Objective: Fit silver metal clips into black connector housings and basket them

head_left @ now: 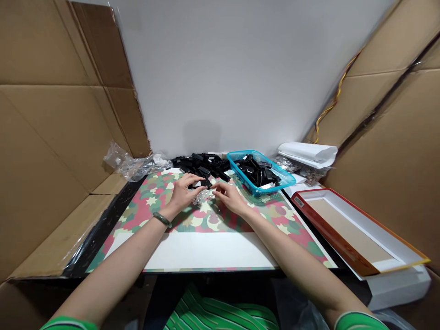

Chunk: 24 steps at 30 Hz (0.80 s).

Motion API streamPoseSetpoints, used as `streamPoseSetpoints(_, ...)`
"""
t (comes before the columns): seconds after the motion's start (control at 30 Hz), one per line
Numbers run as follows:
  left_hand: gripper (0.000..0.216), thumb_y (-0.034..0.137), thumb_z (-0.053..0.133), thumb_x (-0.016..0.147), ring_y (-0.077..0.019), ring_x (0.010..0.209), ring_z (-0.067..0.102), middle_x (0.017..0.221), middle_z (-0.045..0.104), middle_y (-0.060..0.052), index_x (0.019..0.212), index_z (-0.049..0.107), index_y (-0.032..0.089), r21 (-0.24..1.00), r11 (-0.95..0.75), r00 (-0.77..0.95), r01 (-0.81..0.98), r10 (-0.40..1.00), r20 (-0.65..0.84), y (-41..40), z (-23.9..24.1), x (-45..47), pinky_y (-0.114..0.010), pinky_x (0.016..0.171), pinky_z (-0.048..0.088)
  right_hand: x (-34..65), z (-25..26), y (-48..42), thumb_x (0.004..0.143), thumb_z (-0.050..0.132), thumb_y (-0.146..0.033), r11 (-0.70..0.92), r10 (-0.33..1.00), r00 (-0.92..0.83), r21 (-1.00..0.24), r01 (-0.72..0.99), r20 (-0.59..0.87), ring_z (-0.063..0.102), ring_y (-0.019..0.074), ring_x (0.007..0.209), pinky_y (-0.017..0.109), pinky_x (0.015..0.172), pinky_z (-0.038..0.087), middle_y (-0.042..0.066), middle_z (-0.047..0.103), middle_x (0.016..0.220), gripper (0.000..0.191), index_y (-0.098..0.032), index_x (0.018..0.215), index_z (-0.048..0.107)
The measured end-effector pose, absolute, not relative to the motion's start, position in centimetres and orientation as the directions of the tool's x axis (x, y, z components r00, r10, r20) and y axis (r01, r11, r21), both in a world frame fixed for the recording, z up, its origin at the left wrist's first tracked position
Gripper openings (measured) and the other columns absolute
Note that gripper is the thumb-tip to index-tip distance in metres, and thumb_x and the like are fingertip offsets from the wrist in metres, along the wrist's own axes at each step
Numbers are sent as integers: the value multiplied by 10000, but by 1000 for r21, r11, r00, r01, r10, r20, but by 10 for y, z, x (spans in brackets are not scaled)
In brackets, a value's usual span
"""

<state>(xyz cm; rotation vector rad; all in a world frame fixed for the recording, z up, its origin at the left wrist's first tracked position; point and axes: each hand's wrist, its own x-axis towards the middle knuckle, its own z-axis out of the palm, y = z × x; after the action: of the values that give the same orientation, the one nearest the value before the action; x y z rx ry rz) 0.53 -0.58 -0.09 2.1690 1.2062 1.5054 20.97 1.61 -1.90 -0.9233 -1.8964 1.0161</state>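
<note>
My left hand (182, 193) pinches a small black plastic part (202, 184) between thumb and fingers, just above the camouflage-patterned mat (151, 192). A green bracelet sits on that wrist. My right hand (229, 196) lies beside it with fingers curled, its fingertips pinching at a little heap of tiny shiny metal pieces (202, 197) on the mat. What sits in those fingertips is too small to name. Both hands nearly touch over the heap.
A pile of black parts (201, 164) lies at the back. A blue basket (237, 160) with more black parts stands right of it. Crumpled clear plastic (132, 165) is back left. An open red-edged box (357, 229) sits right. Cardboard walls rise on both sides.
</note>
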Motion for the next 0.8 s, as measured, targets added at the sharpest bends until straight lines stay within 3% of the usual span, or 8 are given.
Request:
streamPoseSetpoints(0.1,178,305,701,827,-252,939,635,964,710,-105,965,740,199,593,-609,103,527,738,667,-4,-1,4,-377,821,492,211,-26,21,853,689,-238,649,756,-494,-589,482,428,551,192,805,319,719,415,56,629,848,56,-188,850,714)
streamPoseSetpoints(0.2,165,308,710,816,-254,937,639,950,713,-100,941,737,203,592,-595,115,544,751,650,-4,-2,6,-373,816,494,209,-35,26,840,710,-181,738,673,-602,-451,502,430,549,222,874,333,741,422,80,623,868,57,-194,861,762)
streamPoseSetpoints(0.63,153,305,709,806,-254,905,647,916,717,-96,920,749,211,574,-581,142,578,764,630,-2,-7,5,-365,773,496,206,-42,31,800,689,-94,689,714,-575,-546,477,399,548,182,785,286,684,413,55,624,837,85,-170,772,663)
streamPoseSetpoints(0.8,177,269,690,820,-252,934,651,966,724,-106,976,735,199,574,-586,149,572,762,630,-2,-7,4,-368,801,500,207,-36,28,808,622,-148,576,784,-493,-739,349,378,545,150,694,269,653,410,22,635,768,60,-179,758,635)
